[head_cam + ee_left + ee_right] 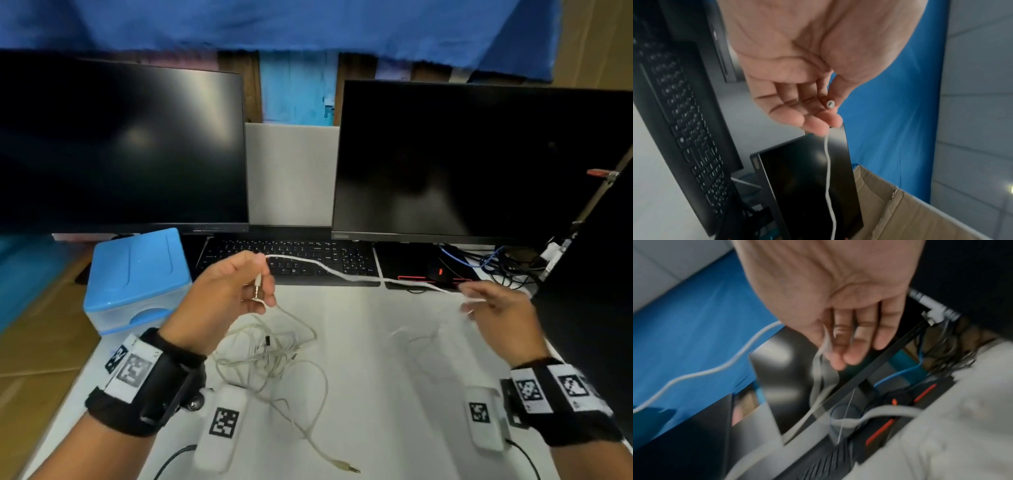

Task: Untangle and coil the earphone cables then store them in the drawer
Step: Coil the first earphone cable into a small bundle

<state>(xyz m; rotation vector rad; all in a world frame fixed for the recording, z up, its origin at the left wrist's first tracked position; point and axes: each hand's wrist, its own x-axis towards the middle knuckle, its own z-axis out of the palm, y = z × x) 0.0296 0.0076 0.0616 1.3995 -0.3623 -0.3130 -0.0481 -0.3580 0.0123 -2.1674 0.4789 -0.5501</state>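
Note:
A white earphone cable (pixel 346 274) stretches in the air between my two hands above the keyboard. My left hand (pixel 239 291) pinches its plug end (pixel 257 286); in the left wrist view the jack tip (pixel 830 104) sticks out between thumb and fingers and the cable (pixel 828 170) hangs away. My right hand (pixel 493 308), blurred, pinches the other part of the cable (pixel 825 344) between thumb and fingertips. A tangle of more earphone cables (pixel 270 353) lies on the white table (pixel 376 394) below my left hand, one jack plug (pixel 346 466) at the front.
A blue plastic drawer box (pixel 137 277) stands at the table's left, its drawer closed. A black keyboard (pixel 291 260) and two dark monitors (pixel 120 147) (pixel 479 161) fill the back. Dark and blue cables (pixel 493 263) pile at the back right.

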